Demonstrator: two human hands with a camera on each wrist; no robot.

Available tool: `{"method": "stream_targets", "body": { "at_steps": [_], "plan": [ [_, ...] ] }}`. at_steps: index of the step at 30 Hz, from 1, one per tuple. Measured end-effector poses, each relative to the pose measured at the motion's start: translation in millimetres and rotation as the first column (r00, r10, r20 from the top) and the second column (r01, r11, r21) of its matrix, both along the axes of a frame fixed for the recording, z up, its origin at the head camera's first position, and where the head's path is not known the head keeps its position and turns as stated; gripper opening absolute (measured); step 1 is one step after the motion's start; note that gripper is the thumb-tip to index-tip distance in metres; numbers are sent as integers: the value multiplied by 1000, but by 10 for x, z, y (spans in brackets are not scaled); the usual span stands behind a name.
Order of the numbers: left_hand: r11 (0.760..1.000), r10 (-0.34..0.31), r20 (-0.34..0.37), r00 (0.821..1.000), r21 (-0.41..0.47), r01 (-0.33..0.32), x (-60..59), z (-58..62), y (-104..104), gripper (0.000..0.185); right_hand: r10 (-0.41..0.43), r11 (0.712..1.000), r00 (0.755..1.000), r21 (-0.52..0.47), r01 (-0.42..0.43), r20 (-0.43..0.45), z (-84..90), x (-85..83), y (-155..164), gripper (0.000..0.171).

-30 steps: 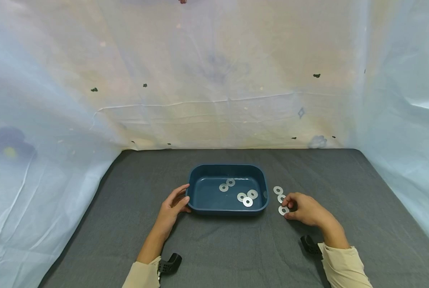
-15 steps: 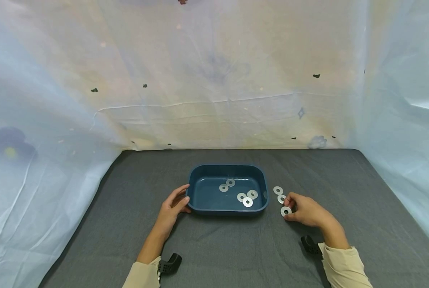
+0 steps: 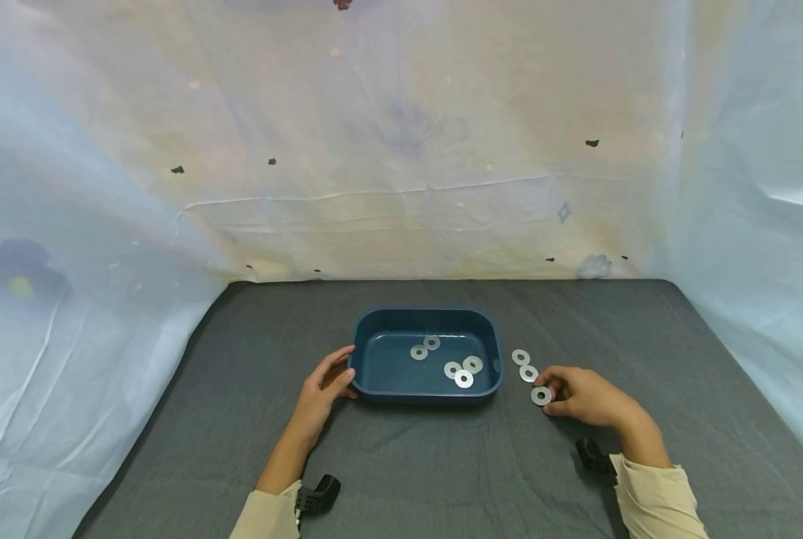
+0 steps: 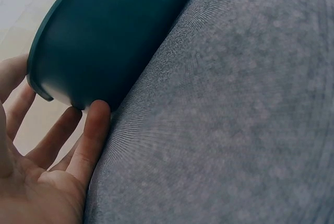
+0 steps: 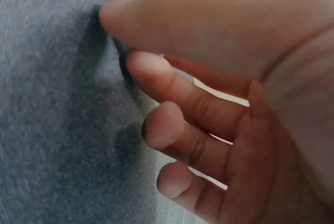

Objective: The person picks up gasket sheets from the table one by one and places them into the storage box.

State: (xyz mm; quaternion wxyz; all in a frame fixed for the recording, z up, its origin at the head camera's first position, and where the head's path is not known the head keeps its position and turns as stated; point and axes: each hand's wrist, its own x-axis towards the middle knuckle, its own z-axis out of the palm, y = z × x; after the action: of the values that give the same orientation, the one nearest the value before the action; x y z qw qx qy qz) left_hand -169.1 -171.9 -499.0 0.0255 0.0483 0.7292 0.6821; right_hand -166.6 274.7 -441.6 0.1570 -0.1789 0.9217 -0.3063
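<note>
A dark blue rectangular tray (image 3: 428,395) sits on grey cloth in the head view. My left hand (image 3: 322,383) rests its extended fingertips against the tray's left end; the left wrist view has these fingers (image 4: 95,130) on the outer wall (image 4: 99,41). To the tray's right, my right hand (image 3: 584,397) pinches a flat metal washer (image 3: 541,396) at its edge, between thumb and fingers, close over the cloth. In the right wrist view the thumb (image 5: 156,20) and curled fingers hide most of that washer. Two more washers, the far one (image 3: 520,357) and the nearer one (image 3: 528,373), lie just beyond it.
Several washers lie inside the tray, such as a pair at the left (image 3: 418,352) and a cluster at the right (image 3: 464,378). Grey cloth (image 3: 428,479) covers the table. Pale printed curtains (image 3: 401,150) stand behind and on both sides.
My right hand has shifted right, and the nearest washer has come along with it, away from the tray and from the other two. The left hand and tray stay put.
</note>
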Motion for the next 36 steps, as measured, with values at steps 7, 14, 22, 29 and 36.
{"method": "stream_targets", "body": {
  "at_steps": [7, 14, 22, 29, 36],
  "plan": [
    [1000, 2, 0, 1000, -7, -2, 5, 1, -4, 46, 1, 1000, 1000, -26, -1, 17, -23, -11, 13, 32],
    [1000, 4, 5, 1000, -1, -4, 12, 4, -3, 45, -25, 998, 999, -66, 23, -25, -10, 0, 17, 33],
    [1000, -1, -4, 1000, -3, 1, 13, 9, -6, 46, -97, 993, 994, -76, 94, -48, 15, -30, 42, 36],
    [1000, 4, -1, 1000, 5, -4, 15, 6, 1, 46, -132, 988, 989, -93, 125, -69, 36, -22, 56, 38],
    [1000, 12, 7, 1000, 14, -12, 8, -6, 7, 46, -152, 985, 984, -91, 144, -96, 41, -18, 75, 39]
  ]
}}
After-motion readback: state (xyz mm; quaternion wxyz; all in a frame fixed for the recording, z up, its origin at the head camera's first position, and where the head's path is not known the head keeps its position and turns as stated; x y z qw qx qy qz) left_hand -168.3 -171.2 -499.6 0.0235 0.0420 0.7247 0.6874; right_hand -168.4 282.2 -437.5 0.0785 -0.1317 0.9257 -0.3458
